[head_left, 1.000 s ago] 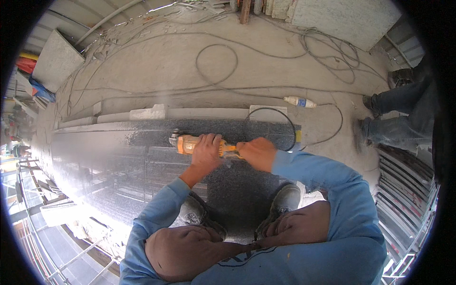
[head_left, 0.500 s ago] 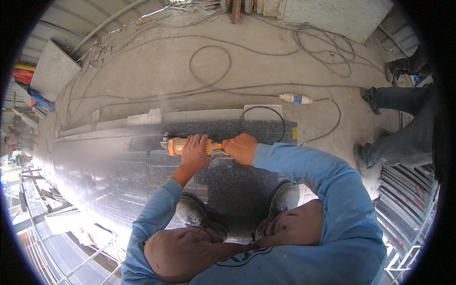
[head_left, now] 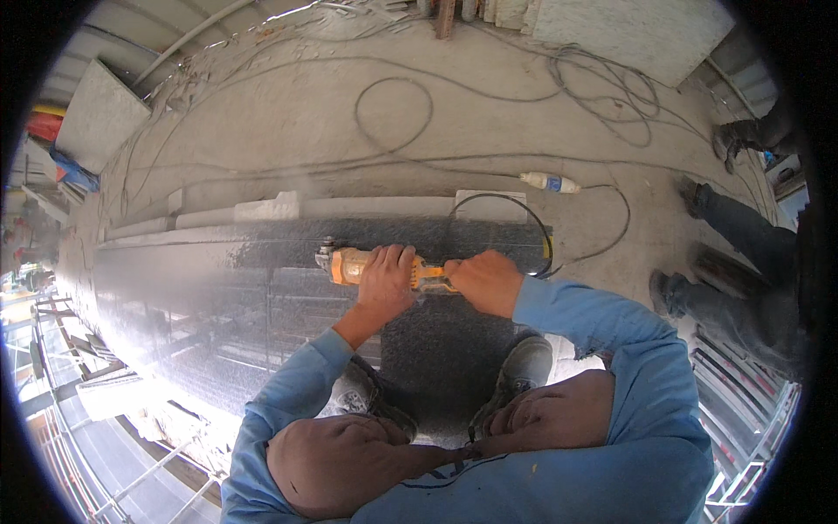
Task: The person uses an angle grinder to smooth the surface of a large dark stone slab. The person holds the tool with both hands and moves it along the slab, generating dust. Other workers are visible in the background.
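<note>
An orange angle grinder (head_left: 351, 267) lies level over a dark, dusty stone slab (head_left: 436, 349), its metal head pointing left. Around the front of its body my left hand (head_left: 387, 281) is closed. My right hand (head_left: 485, 281) grips the rear handle. The grinder's head is by a thin pale line that runs along the slab's far part; whether the disc touches the stone cannot be made out. Pale dust spreads leftward from the head. A black cord loops from behind my right hand to a white and blue plug connector (head_left: 550, 182) on the floor.
Pale stone blocks (head_left: 269, 207) lie along the slab's far edge. Cables (head_left: 393, 113) wind over the dusty floor. At the right stands another person in dark trousers (head_left: 742, 301). Boards (head_left: 105, 113) lean at the far left. My shoes (head_left: 525, 365) rest on the slab.
Both hands and the grinder have moved to the right along the slab. The other person's legs at the right have shifted position.
</note>
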A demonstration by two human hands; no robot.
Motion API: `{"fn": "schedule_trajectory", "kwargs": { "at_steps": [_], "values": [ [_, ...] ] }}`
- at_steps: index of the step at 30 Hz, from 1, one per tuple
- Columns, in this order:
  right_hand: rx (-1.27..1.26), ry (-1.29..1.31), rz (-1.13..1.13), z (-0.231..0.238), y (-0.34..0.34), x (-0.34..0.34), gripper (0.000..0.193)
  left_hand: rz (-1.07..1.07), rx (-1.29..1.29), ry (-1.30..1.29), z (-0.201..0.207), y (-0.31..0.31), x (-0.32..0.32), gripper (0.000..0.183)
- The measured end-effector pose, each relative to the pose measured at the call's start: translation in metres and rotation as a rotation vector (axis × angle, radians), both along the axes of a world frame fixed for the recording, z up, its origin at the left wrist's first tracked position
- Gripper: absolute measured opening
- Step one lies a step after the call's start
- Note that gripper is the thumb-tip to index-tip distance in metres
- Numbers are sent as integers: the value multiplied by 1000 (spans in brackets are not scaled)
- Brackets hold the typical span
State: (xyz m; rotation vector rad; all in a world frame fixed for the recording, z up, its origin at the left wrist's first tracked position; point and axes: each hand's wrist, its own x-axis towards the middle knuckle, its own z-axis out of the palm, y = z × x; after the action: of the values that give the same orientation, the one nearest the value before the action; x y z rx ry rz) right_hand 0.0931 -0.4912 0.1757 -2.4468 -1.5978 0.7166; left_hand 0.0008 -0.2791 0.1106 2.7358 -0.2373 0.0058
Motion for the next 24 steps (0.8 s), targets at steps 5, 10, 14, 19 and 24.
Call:
{"fn": "schedule_trajectory", "kwargs": {
  "at_steps": [5,10,14,19,24],
  "values": [
    [45,7,-3,-24,6,-3,17,7,47,-15,-21,8,-2,75],
    [17,20,5,-47,16,0,18,11,27,21,-27,14,-1,68],
    [11,2,19,-55,21,1,20,22,62,63,-34,18,0,71],
    [-17,10,33,-56,29,4,21,22,72,28,-37,26,-1,73],
    [0,34,0,-34,15,1,19,-13,27,36,-25,15,1,71]
  ]
}}
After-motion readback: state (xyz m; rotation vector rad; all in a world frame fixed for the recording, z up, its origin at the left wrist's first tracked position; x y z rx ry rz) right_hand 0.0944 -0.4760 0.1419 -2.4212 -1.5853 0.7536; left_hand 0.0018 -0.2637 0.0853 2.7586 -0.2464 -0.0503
